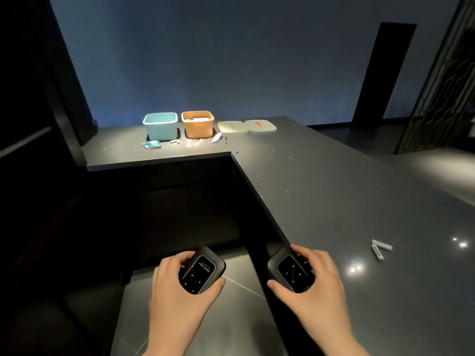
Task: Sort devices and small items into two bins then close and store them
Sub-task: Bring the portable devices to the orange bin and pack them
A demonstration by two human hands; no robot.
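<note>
At the bottom of the frame the left hand point(177, 281) curled its grip round a black pocket device point(203, 271), and the right hand point(312, 278) clamped on a second black device point(291, 272) at the edge of the dark table point(334, 188). Far off, at upper centre, a blue bin point(161, 125) and an orange bin point(197, 123) stood side by side and open, with two pale lids point(246, 125) to their right and small items point(151, 144) scattered just before them. A white folded piece point(380, 249) lay at the lower right.
</note>
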